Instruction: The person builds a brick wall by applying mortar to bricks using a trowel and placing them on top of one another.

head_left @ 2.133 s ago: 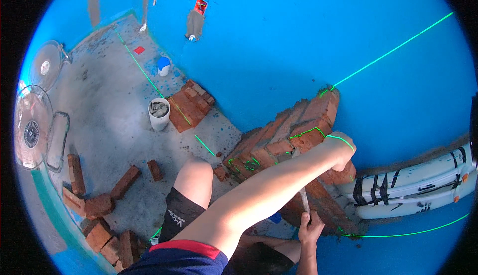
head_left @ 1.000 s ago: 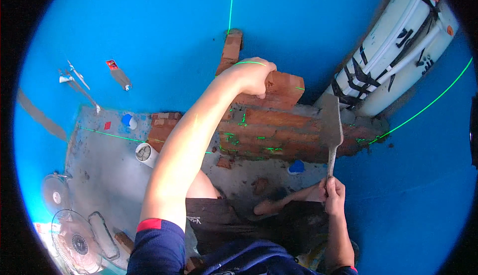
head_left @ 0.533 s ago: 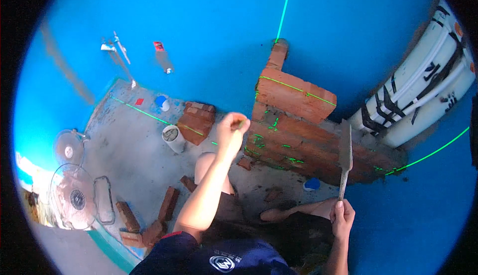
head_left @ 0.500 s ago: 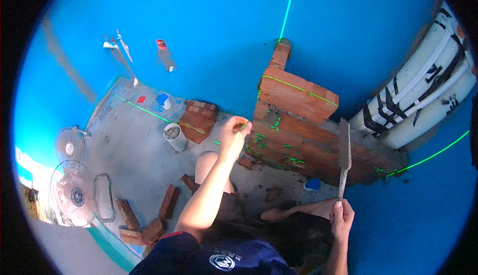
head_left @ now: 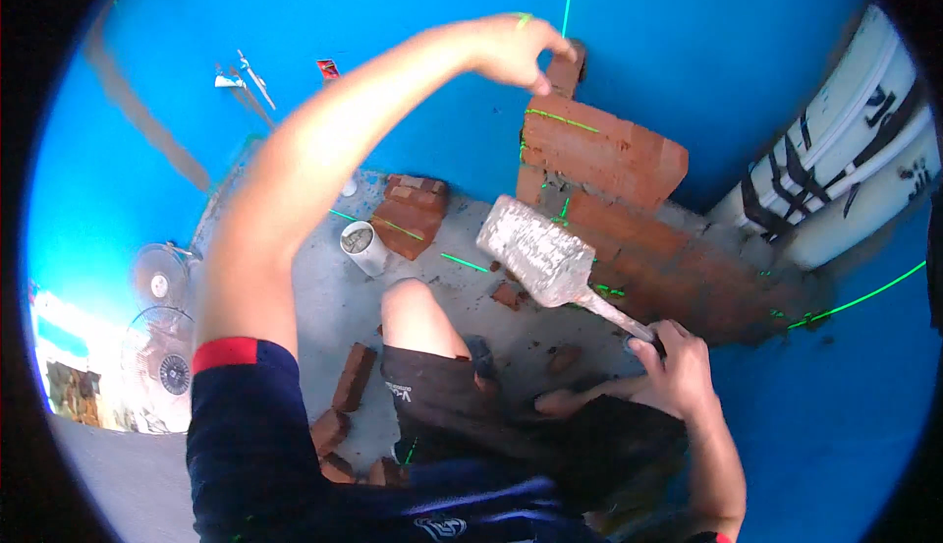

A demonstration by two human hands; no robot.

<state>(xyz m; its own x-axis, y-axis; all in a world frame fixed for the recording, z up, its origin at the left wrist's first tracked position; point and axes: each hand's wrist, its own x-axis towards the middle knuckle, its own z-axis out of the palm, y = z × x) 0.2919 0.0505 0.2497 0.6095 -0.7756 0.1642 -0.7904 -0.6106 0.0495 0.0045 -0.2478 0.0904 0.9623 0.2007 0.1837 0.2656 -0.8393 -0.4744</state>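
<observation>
My left hand (head_left: 523, 54) reaches up beside the top of the brick wall (head_left: 624, 233), thumb and fingertips apart, near the narrow top course against the blue wall. Below it a loose-looking brick block (head_left: 604, 155) sits on the stepped courses, crossed by green laser light. Whether my fingertips touch the brick I cannot tell. My right hand (head_left: 678, 361) grips the handle of a trowel (head_left: 535, 246), whose mortar-smeared blade lies face up in front of the wall's left part.
A white bucket of mortar (head_left: 365, 253) stands left of a brick pile (head_left: 413, 209). Several bricks (head_left: 352, 376) lie by my left leg. Two fans (head_left: 167, 366) are at the far left. Taped white pipes (head_left: 825, 160) stand at the right beside the blue wall.
My left hand has risen from mid-floor to the wall's top, its fingers now apart. The trowel blade has swung leftward and turned face up in my right hand.
</observation>
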